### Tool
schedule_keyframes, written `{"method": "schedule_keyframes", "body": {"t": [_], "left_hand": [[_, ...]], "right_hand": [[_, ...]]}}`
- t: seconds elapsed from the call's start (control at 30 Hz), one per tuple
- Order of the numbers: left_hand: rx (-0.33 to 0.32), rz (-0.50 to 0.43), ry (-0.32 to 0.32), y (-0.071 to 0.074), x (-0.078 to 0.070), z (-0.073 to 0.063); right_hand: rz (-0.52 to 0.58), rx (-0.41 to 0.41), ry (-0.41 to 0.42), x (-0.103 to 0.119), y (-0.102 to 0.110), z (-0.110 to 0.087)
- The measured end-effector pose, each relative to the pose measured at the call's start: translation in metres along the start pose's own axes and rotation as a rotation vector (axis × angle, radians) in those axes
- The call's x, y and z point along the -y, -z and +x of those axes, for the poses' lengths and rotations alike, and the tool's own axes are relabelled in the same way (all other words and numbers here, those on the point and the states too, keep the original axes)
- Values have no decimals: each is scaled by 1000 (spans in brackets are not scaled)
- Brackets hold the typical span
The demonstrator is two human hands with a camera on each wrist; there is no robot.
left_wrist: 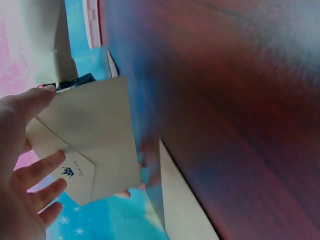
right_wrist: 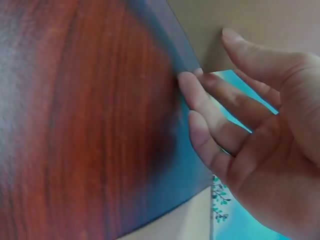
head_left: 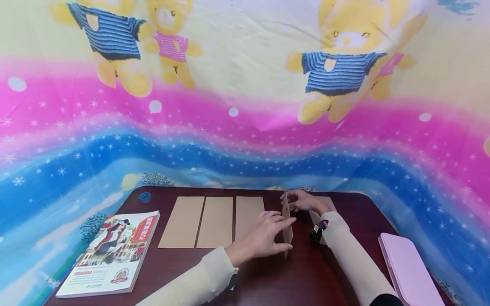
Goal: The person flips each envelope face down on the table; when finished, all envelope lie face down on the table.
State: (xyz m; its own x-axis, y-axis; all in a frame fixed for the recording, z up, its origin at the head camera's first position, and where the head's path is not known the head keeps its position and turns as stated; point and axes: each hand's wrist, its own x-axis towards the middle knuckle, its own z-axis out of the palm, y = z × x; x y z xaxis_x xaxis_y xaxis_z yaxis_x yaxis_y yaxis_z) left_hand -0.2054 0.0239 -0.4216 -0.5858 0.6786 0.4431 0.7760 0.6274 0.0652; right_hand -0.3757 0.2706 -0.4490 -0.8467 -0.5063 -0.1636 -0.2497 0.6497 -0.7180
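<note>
A brown paper envelope [head_left: 286,233] stands upright on edge above the table between both hands. Its pointed flap, with a small dark blue print, faces the left hand in the left wrist view. The left hand [head_left: 262,238] grips its near part, thumb at one edge and several fingers against the flap side. At the far end, the right hand [head_left: 304,201] pinches the envelope, the thumb on its face [right_wrist: 205,30] and fingertips around the corner. Three more brown envelopes, the nearest of them this envelope [head_left: 249,212], lie flat in a row to the left.
Another flat brown envelope [head_left: 327,205] lies partly under the right forearm. On the left are a thick illustrated book [head_left: 111,255] and a blue ring [head_left: 145,196]. A pink case [head_left: 411,267] lies at the right edge of the dark table [head_left: 283,284]. A patterned cloth [head_left: 245,140] hangs behind.
</note>
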Motion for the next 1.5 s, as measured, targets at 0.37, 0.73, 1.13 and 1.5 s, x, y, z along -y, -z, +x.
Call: {"method": "schedule_keyframes", "body": {"t": [0.37,0.73,1.13,1.5], "left_hand": [[-70,61,-9,6,9,1],[-22,39,34,6,11,-2],[123,63,88,-6,13,1],[284,68,164,-17,17,2]], "right_hand": [[207,1,-7,-3,13,-10],[170,-103,-1,-8,24,-10],[28,-145,-15,-5,31,-12],[-190,-124,3,-1,19,-9]]}}
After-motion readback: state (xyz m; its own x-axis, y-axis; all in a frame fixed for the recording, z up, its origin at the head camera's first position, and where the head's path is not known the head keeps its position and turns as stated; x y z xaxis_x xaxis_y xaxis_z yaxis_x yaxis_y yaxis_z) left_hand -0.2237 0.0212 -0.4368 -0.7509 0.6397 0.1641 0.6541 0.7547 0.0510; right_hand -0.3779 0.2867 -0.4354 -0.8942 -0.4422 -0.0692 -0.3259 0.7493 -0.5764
